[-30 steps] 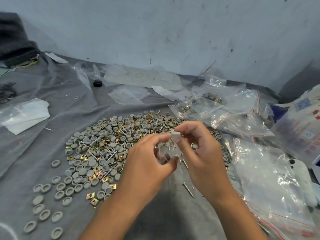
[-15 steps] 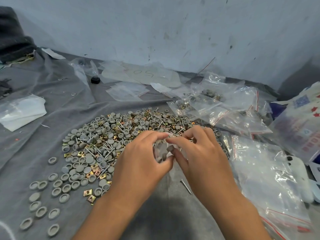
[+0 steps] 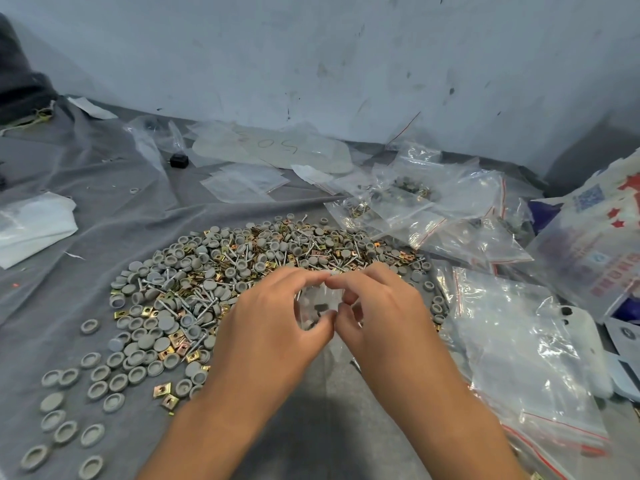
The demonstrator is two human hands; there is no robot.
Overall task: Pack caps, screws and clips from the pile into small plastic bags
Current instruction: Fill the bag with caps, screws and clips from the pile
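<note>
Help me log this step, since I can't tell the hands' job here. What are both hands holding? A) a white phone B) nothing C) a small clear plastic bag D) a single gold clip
C: the left hand and right hand pinch the top of a small clear plastic bag between them, above the pile.

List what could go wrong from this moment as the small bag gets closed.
1. Both the left hand and right hand pinch the small plastic bag by its top edge; if either grip slips, the contents could drop back into the pile.
2. The bag is held directly over loose screws and clips, so spilled parts would likely be hard to recount.
3. Screw tips might pierce the thin film.
</note>
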